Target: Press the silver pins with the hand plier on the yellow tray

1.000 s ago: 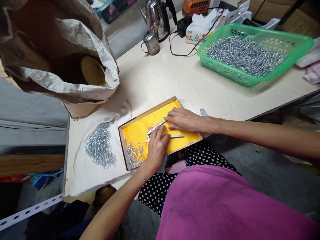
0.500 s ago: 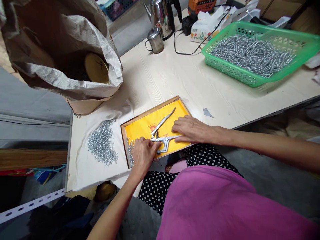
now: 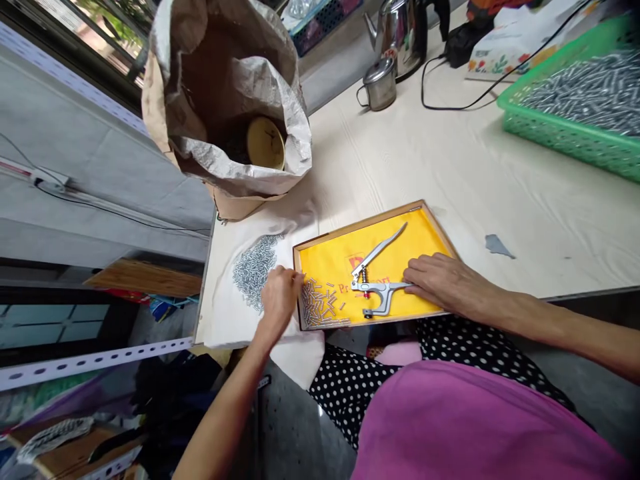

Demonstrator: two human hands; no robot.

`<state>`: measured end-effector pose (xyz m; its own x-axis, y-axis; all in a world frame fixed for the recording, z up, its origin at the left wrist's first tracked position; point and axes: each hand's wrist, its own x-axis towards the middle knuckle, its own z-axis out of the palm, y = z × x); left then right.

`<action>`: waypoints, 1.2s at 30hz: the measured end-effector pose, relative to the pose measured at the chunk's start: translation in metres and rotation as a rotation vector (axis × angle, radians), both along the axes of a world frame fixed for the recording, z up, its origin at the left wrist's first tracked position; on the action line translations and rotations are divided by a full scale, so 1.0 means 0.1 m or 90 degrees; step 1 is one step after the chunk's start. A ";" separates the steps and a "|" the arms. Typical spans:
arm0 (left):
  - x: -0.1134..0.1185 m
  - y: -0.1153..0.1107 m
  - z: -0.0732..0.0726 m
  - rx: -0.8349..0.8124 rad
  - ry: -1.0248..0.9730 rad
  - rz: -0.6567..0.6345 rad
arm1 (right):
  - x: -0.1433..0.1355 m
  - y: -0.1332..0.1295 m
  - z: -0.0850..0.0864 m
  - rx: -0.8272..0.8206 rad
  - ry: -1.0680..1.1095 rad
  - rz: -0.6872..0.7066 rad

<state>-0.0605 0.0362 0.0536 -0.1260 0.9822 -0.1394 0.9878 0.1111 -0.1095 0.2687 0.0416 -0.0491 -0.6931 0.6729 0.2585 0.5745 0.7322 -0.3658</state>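
Note:
A shallow tray (image 3: pixel 367 217) with a yellow bottom lies at the table's near edge. On it rest silver hand press pliers (image 3: pixel 383 290), one handle raised and a spring near the jaw. My right hand (image 3: pixel 445 283) holds the end of the lower handle. Over the tray's left rim, my left hand (image 3: pixel 279 293) is closed in a pinch; whatever sits between the fingertips is too small to make out. Small metal pins (image 3: pixel 320 307) are scattered in the tray's left end. Left of it, a heap of similar pins (image 3: pixel 255 267) lies on a white cloth (image 3: pixel 225 320).
A large paper sack (image 3: pixel 260 190) with a round yellowish thing (image 3: pixel 265 143) inside stands behind the heap. At the far right is a green basket (image 3: pixel 565 143) full of metal pieces. A metal cup (image 3: pixel 380 87), a kettle (image 3: pixel 405 37) and a black cable (image 3: pixel 450 108) are at the back.
My left hand has left the jaw of the pliers and moved to the tray's left rim. My right hand stays on the handle. The view has turned left.

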 end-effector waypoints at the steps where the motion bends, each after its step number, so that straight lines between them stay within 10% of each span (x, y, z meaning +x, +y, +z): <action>1: -0.15 0.11 -0.02 0.036 0.024 0.026 | 0.00 0.00 0.00 -0.001 0.005 -0.002; 9: -0.76 0.78 -0.39 0.043 0.069 0.116 | -0.01 -0.02 0.03 -0.005 0.027 -0.013; 16: -0.78 0.85 -0.28 0.034 0.042 0.095 | -0.02 -0.02 0.06 -0.008 0.024 -0.021; 21: -0.33 0.54 -0.14 0.106 -0.178 0.008 | 0.00 -0.01 0.08 -0.006 0.009 -0.004; 27: 0.55 -0.06 -0.14 -0.136 -0.685 0.156 | 0.00 0.01 0.09 -0.014 -0.020 -0.013; 36: 0.86 -0.18 -0.30 -0.205 -0.698 0.269 | 0.01 0.00 0.18 -0.027 -0.042 -0.015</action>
